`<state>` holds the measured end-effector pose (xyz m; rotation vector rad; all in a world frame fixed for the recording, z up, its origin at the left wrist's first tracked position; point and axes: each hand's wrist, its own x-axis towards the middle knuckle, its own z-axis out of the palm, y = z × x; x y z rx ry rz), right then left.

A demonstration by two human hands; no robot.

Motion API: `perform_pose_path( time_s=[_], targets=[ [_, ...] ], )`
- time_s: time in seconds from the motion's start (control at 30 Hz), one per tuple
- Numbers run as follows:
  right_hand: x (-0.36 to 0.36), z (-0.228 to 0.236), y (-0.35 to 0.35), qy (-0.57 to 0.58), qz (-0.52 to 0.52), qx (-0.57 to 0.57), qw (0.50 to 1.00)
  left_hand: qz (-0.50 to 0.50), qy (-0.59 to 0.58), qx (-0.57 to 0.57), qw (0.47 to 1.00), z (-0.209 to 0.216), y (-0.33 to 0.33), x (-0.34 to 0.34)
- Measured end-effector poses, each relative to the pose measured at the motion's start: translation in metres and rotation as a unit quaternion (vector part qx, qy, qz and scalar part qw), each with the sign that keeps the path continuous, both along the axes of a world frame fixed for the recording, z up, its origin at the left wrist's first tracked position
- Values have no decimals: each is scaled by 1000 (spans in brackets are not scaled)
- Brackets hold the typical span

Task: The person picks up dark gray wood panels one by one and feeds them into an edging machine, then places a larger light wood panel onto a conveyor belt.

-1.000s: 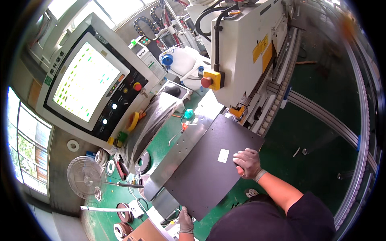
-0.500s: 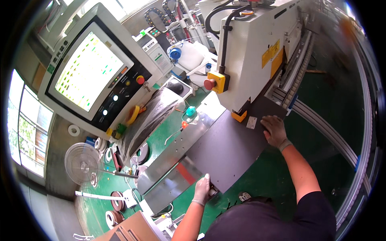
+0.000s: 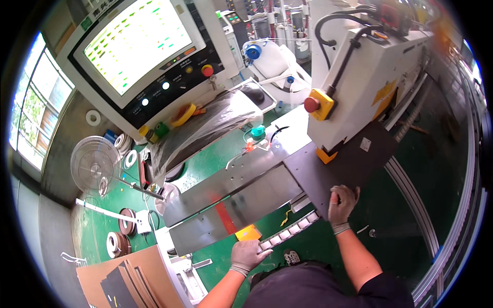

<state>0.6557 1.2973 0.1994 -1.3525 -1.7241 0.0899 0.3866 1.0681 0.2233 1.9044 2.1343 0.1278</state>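
A dark grey flat panel lies with its far part under the cream machine head and bears a small white label. My gloved right hand is at the panel's near edge, fingers curled in a closed shape; nothing shows in them. My gloved left hand is closed round the near end of a rail with white rollers, its thumb lying along it. Its other fingertips are hidden. Beyond the rail is the metal worktable, with a red strip across it.
A control panel with a lit screen stands at the far left. A red stop button sticks out from the machine. A fan, tape rolls and brown boards are at left. A curved metal frame is at right.
The dark panel has moved away to the right, baring more metal table and the roller rail. My left hand has left the panel's corner for the rail. My right hand, earlier flat, is now curled.
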Motion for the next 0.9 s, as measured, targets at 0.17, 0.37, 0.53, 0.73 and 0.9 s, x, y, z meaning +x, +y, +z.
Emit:
perform_pose_path(
  time_s=[0.17, 0.37, 0.53, 0.73, 0.9],
  targets=[
    [40, -10, 48, -9, 1, 19, 1000, 6, 7, -26, 1000, 5, 3, 2],
    [32, 6, 75, -57, -78, 45, 994, 3, -21, 10, 1000, 10, 11, -1],
    [-56, -17, -16, -210, 117, -62, 969, 89, -118, 36, 988, 2, -17, -17],
    [-143, -14, -127, -214, 255, -6, 943, 303, -231, 126, 916, -20, -196, -78],
    [-140, -14, -132, -251, 270, -53, 928, 598, -3, 262, 757, -56, -431, -113]
  ],
)
